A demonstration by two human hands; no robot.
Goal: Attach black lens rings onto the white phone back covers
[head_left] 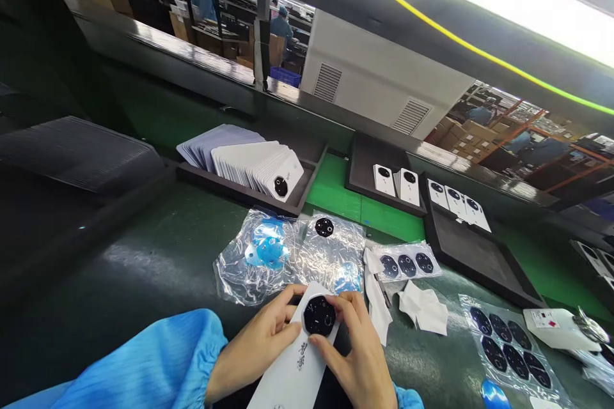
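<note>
both hands — left hand, right hand — grip white back cover, fingers on black lens ring.

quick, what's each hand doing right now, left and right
Left hand: closed on the edge of the white phone back cover.
Right hand: fingers pressed around the black round camera ring on that cover.

Bare dark green bench left of the hands gives open passage, w/ a low black ribbed tray stack at its far edge. Straight ahead, crinkled clear plastic bags block the way; beyond them a black tray of white phone back covers. Right side crowded: white paper scraps, 2 clear sheets of black round lens discs, long black tray.
</note>
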